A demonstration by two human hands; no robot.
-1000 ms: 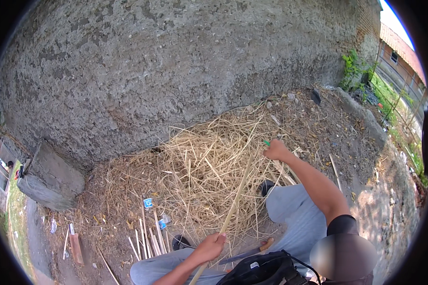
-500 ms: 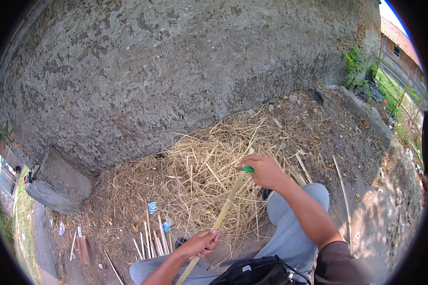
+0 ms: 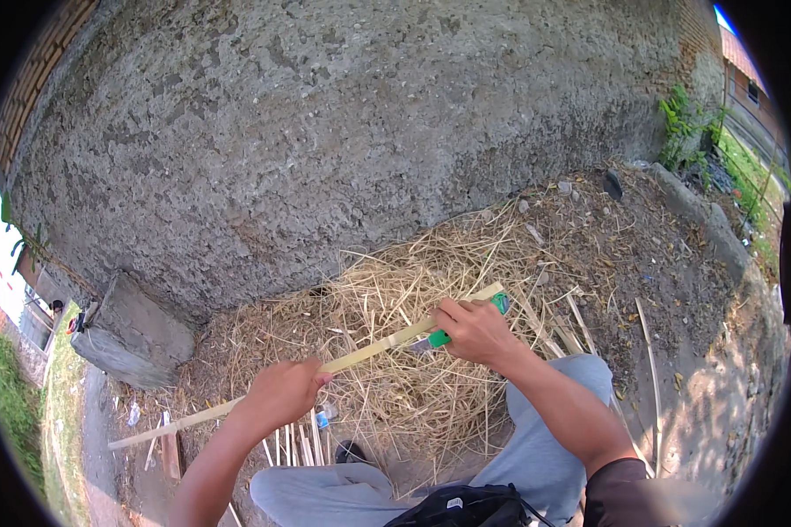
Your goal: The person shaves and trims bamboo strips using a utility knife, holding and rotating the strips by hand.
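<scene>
A long pale bamboo strip (image 3: 360, 355) lies slantwise across my front, its far right end raised over the pile of shavings and its other end reaching low to the left. My left hand (image 3: 286, 393) is closed around it near the middle. Close to the right end, my right hand (image 3: 476, 332) grips a green-handled knife (image 3: 439, 338) against the strip. Green shows on both sides of that hand, and the blade is only partly visible beneath the strip. Thin curled shavings (image 3: 395, 395) are heaped on the ground below both hands.
A rough grey wall (image 3: 325, 140) rises ahead. At left stands a concrete block (image 3: 141, 334). Several cut strips (image 3: 299, 446) lie by my left knee, and longer ones (image 3: 649, 378) lie at right. A black bag (image 3: 457, 508) sits at my lap.
The bamboo strip has swung from steep to a flatter slant. My left hand has moved up and left with it; my right hand has turned and shifted slightly lower.
</scene>
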